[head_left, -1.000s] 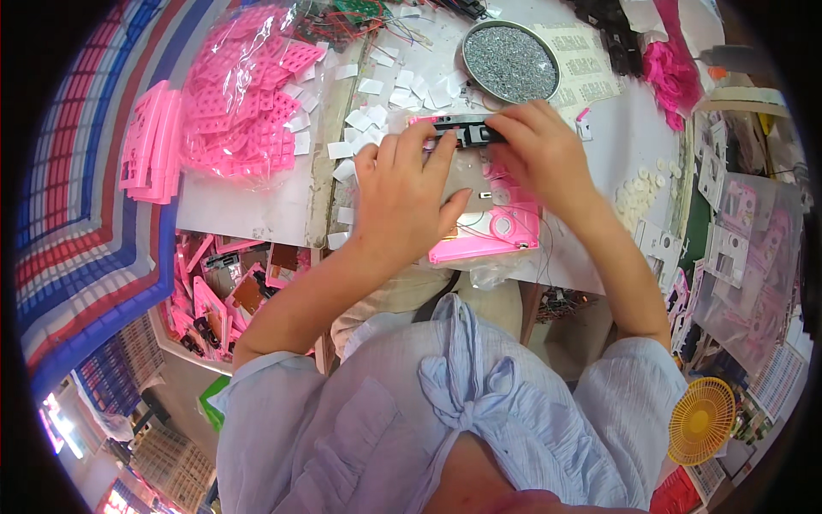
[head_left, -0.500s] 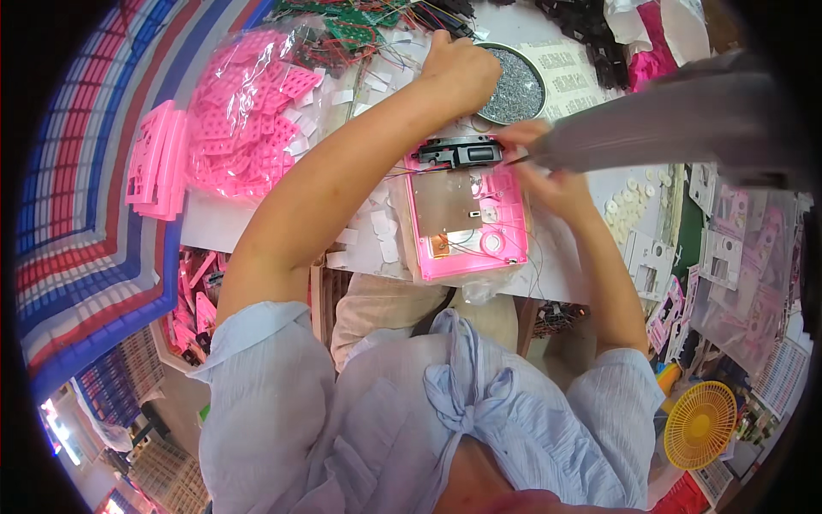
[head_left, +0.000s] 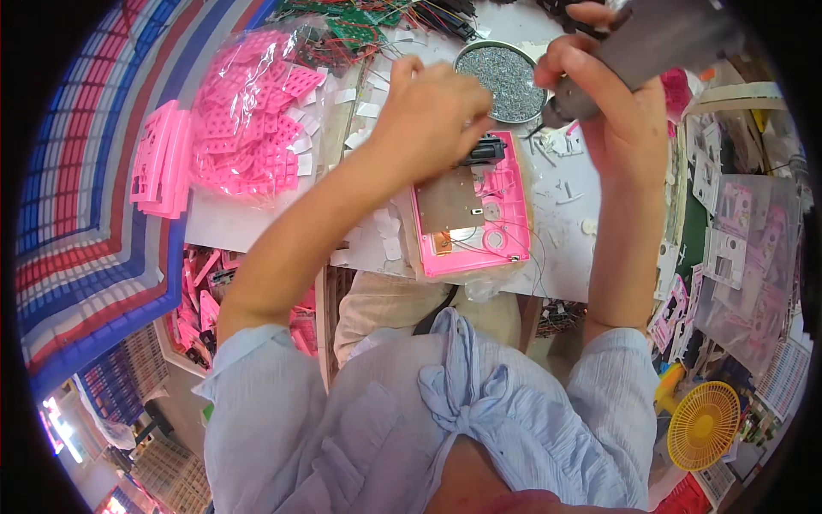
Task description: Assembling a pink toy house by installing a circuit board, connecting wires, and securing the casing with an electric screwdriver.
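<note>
A pink plastic casing point(head_left: 505, 184) lies open at the middle of the table, with a flat grey-brown plate point(head_left: 445, 201) and thin wires inside. A black module point(head_left: 488, 150) sits at its far end, partly covered by my left hand point(head_left: 435, 120). That hand is closed, its fingers curled; whatever they pinch is hidden. My right hand point(head_left: 621, 107) is wrapped round a dark grey power screwdriver point(head_left: 659, 51), held up to the right of the casing with its tip pointing down-left. Behind the casing stands a round dish of small screws point(head_left: 505, 81), close to both hands.
A clear bag of pink parts point(head_left: 244, 120) stands at the left, beside a striped sheet point(head_left: 94, 171) with stacked pink panels point(head_left: 163, 163). Green circuit boards point(head_left: 355, 26) with wires lie at the back. White scraps litter the table. A yellow basket point(head_left: 704, 426) is at lower right.
My left hand has come from the screw dish down toward the black module. My right hand has lifted away from the casing's right edge, up and right, with the screwdriver.
</note>
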`<action>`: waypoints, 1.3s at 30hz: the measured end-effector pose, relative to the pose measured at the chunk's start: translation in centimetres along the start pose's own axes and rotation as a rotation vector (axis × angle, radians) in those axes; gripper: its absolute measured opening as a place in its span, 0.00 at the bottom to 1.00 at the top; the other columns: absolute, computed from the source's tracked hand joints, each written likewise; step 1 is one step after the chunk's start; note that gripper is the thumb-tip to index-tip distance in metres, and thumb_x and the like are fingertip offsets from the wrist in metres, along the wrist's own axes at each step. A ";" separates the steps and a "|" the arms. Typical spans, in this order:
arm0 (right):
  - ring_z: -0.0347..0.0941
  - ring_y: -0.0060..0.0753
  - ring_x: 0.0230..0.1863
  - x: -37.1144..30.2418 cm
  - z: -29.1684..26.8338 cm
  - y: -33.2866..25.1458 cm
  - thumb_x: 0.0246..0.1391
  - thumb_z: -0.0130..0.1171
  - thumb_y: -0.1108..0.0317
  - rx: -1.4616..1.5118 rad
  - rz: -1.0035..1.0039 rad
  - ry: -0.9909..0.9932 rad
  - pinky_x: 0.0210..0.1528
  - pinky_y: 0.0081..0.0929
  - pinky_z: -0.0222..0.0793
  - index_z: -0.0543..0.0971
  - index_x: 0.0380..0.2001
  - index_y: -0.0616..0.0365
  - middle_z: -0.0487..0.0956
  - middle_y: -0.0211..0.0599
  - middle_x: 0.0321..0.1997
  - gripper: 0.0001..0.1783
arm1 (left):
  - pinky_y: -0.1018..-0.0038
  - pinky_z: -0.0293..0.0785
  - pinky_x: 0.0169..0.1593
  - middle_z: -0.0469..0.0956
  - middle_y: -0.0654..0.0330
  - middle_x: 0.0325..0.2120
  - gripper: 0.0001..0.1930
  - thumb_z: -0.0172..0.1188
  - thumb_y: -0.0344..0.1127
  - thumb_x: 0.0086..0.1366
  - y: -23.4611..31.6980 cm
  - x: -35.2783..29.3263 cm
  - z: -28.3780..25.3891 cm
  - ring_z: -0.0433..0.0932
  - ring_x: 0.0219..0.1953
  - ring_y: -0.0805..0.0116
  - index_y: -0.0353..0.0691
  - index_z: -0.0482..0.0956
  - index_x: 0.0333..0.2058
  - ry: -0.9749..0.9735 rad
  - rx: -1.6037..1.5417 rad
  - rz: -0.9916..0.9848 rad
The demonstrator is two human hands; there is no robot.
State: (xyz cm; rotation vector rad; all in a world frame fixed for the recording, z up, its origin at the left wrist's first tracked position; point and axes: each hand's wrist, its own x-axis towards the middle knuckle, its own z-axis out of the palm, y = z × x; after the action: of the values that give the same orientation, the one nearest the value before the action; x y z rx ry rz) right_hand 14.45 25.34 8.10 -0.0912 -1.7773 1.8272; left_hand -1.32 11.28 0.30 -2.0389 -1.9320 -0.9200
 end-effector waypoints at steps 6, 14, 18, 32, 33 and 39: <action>0.56 0.21 0.20 -3.6 3.4 1.8 0.65 0.52 0.63 0.360 -0.163 0.083 0.25 0.29 0.57 0.70 0.53 0.52 0.61 0.23 0.18 0.15 | 0.60 0.58 0.49 0.81 0.67 0.25 0.04 0.68 0.36 0.57 4.1 -4.0 -0.2 0.77 0.33 0.67 0.46 0.83 0.30 0.014 -0.434 -0.200; 0.62 0.22 0.16 -3.4 5.0 1.7 0.61 0.54 0.75 0.344 -0.271 0.067 0.21 0.28 0.62 0.68 0.50 0.65 0.69 0.33 0.17 0.15 | 0.63 0.57 0.49 0.80 0.69 0.26 0.07 0.71 0.35 0.53 4.2 -4.2 -0.2 0.75 0.31 0.70 0.46 0.84 0.31 0.089 -0.218 -0.125; 0.56 0.23 0.18 -2.8 3.8 2.8 0.63 0.52 0.71 0.228 -0.260 0.070 0.22 0.27 0.57 0.70 0.51 0.56 0.61 0.27 0.17 0.13 | 0.53 0.55 0.56 0.80 0.70 0.32 0.12 0.73 0.43 0.52 4.5 -2.8 -0.5 0.76 0.41 0.68 0.48 0.83 0.34 0.190 -0.051 -0.219; 0.67 0.19 0.19 -2.0 3.8 7.1 0.55 0.62 0.79 -0.189 -0.136 0.191 0.21 0.20 0.62 0.71 0.34 0.59 0.73 0.31 0.23 0.09 | 0.51 0.57 0.59 0.80 0.64 0.37 0.16 0.72 0.40 0.51 3.0 -4.1 1.1 0.76 0.47 0.62 0.46 0.82 0.39 -0.095 -0.049 -0.222; 0.67 0.19 0.20 -1.7 3.7 7.0 0.55 0.62 0.79 -0.210 -0.135 0.150 0.21 0.20 0.62 0.71 0.33 0.58 0.73 0.31 0.24 0.09 | 0.51 0.61 0.57 0.79 0.63 0.36 0.15 0.72 0.40 0.51 2.7 -3.9 1.1 0.77 0.46 0.60 0.45 0.82 0.38 -0.084 -0.078 -0.203; 0.73 0.21 0.29 1.0 0.8 5.4 0.54 0.62 0.74 0.003 0.167 -0.243 0.30 0.21 0.67 0.76 0.44 0.63 0.77 0.32 0.31 0.14 | 0.58 0.75 0.46 0.79 0.51 0.43 0.15 0.67 0.31 0.55 2.0 -3.1 0.5 0.78 0.44 0.46 0.37 0.78 0.41 -0.183 -0.406 -0.240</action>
State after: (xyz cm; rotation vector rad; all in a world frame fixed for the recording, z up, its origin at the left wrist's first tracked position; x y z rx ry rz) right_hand 11.35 25.39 3.47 -0.0169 -1.9843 2.0314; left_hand 0.83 8.68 -1.28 -2.1990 -2.2796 -1.3154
